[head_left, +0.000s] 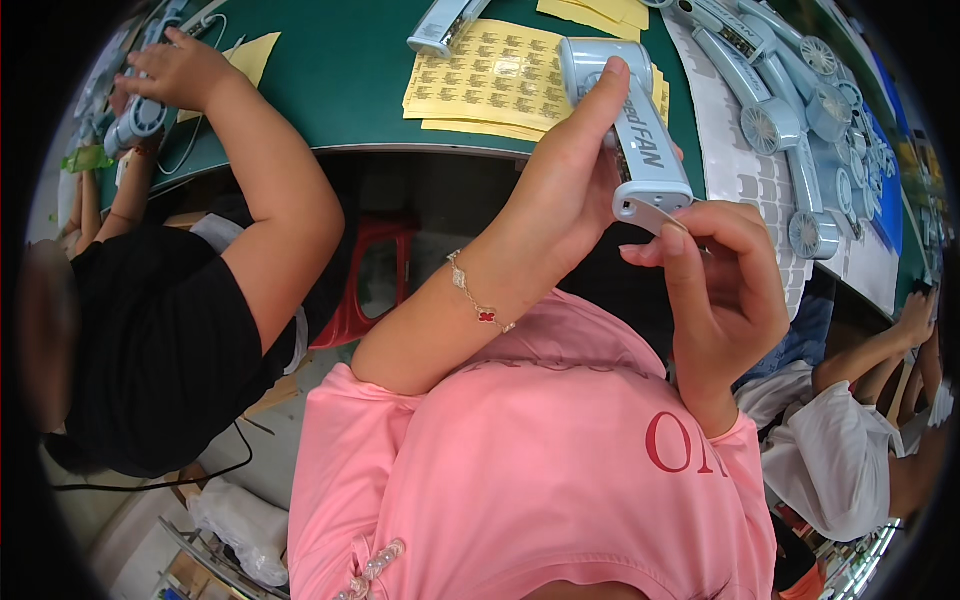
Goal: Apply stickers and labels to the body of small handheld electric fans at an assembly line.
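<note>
My left hand is closed around a light blue handheld fan, its thumb lying along the casing. The fan is tilted, with its round head away from me and its handle end toward my right hand. A narrow open slot along its side shows parts inside. At the handle end, my right hand pinches a small thin pale piece between thumb and forefinger. This piece touches the fan's end; whether it is a label or a plastic tab, I cannot tell. The fingers behind the fan are partly hidden.
Yellow label sheets lie on the green table, beside another light blue fan. Many similar fans are heaped at the right on grey-and-white sheeting. A co-worker's arm reaches over the table at left, near a red stool.
</note>
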A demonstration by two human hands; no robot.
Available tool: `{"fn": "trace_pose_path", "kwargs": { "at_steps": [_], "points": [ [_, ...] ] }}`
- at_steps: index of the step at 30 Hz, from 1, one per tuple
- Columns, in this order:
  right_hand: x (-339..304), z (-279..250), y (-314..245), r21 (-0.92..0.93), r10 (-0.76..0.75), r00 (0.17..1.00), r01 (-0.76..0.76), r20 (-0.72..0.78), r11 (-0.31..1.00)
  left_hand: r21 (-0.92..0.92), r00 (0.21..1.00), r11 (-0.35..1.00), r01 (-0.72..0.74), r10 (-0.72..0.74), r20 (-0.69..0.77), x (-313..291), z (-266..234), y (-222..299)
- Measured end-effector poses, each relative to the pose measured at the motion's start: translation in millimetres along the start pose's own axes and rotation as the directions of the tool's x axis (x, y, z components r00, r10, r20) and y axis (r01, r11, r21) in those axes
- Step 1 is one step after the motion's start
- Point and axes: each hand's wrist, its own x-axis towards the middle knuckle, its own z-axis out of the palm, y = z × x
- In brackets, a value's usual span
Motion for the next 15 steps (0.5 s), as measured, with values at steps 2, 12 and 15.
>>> {"fn": "trace_pose_path", "kwargs": {
  "at_steps": [2, 12, 15],
  "points": [
    [0.0, -0.2, 0.0, -0.018, -0.002, 1.0, 0.002, 0.004, 1.0, -0.005, 1.0, 1.0, 0.002, -0.002, -0.004, 0.0, 0.2, -0.2],
    [-1.5, 1.0, 2.5, -0.012, -0.021, 1.0, 0.021, 0.006, 1.0, -0.026, 0.999, 0.999, 0.023, -0.024, -0.034, -2.6, 1.0, -0.7],
    [-2.6, 0.4, 4.0, -0.004, -0.02, 1.0, 0.02, 0.0, 1.0, -0.036, 0.998, 0.998, 0.042, -0.043, -0.046, -2.6, 3.0, -1.9]
  ]
}}
